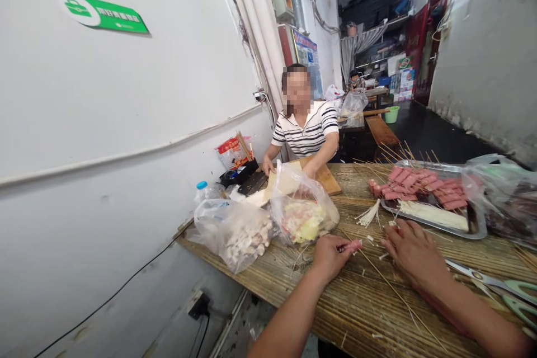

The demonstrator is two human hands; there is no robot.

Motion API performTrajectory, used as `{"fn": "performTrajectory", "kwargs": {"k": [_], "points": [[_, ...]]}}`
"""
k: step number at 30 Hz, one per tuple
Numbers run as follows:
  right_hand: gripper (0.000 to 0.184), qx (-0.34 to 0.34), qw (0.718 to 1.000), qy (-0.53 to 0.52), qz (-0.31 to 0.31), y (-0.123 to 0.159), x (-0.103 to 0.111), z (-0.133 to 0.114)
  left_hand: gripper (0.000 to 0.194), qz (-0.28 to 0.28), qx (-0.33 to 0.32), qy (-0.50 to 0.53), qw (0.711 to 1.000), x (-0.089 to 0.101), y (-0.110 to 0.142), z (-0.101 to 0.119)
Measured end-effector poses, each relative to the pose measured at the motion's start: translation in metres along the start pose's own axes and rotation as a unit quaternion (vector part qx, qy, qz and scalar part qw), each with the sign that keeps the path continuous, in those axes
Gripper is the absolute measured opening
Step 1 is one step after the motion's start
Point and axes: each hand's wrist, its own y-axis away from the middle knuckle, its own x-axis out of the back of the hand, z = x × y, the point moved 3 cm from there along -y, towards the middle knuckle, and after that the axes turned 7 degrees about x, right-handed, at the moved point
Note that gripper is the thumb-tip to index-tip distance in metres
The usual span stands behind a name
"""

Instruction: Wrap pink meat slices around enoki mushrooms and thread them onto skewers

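My left hand is closed, pinching a pink meat roll with pale enoki showing at its end. A thin bamboo skewer passes right at the roll and slants toward the table's near edge; I cannot tell whether it pierces the roll. Palm down, my right hand rests over the wood with its fingers apart, close to small white enoki scraps. A bunch of enoki mushrooms lies just beyond the hands. On a metal tray are several skewered pink rolls and a long row of enoki.
Green-handled scissors lie by my right forearm. Plastic bags, one of pale chunks and one of yellowish food, stand left on the wooden table. Across it, a person handles a pale sheet over a cutting board.
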Motion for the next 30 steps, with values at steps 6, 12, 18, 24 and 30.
{"fn": "performTrajectory", "kwargs": {"k": [6,12,18,24,30], "points": [[0.033,-0.021,0.998,0.003,-0.059,-0.003,0.007,0.0,0.034,-0.009,-0.005,0.031,0.999,0.002,0.001,-0.001],[0.036,-0.03,0.997,0.009,-0.07,-0.005,0.004,0.0,0.03,-0.01,-0.01,0.03,0.999,0.002,0.001,-0.002],[0.038,-0.001,0.999,0.003,-0.039,-0.001,0.0,0.002,0.027,-0.003,-0.02,0.017,1.0,0.001,0.001,-0.003],[0.045,-0.013,0.998,-0.054,0.004,0.008,0.026,0.0,0.026,0.01,-0.037,0.007,0.999,0.001,0.002,-0.002],[0.036,0.016,0.991,-0.135,-0.001,0.07,0.066,-0.012,0.021,0.02,-0.048,-0.024,0.998,0.001,0.003,-0.003]]}}
